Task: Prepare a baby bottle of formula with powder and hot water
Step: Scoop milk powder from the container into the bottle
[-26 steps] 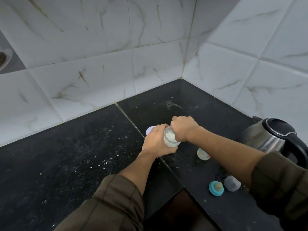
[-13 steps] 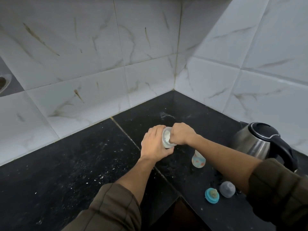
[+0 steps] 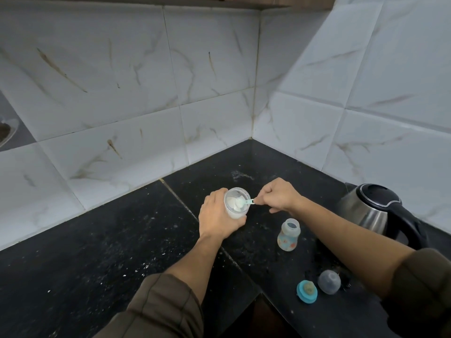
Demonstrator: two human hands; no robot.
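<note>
The person is working on the powder step. The left hand (image 3: 218,219) is gripping a clear powder jar (image 3: 235,211), its fingers curling round the jar's wall and tilting the mouth slightly toward the camera; whether the base is resting on the black tabletop (image 3: 97,252) or hanging just above it cannot be told. The right hand (image 3: 280,197) is pinching the handle of a small teal scoop (image 3: 244,203), whose bowl is sitting in the jar's mouth and seems to be carrying white powder (how full or level it is cannot be made out). The baby bottle (image 3: 288,234) is standing upright and open on the tabletop, near the jar on its right and closer to the person, below the right wrist. Its teal teat ring (image 3: 307,291) and clear cap (image 3: 329,281) are lying side by side nearer the front edge, well apart from the bottle, and the steel kettle (image 3: 366,211) is waiting further right by the wall. By my reading, the filling is only beginning. The next move is asking the right hand to carry the scoop level across to the bottle and tip it squarely over that narrow mouth, since any wobble is likely to be scattering powder on the tabletop; the hot water is coming after.
</note>
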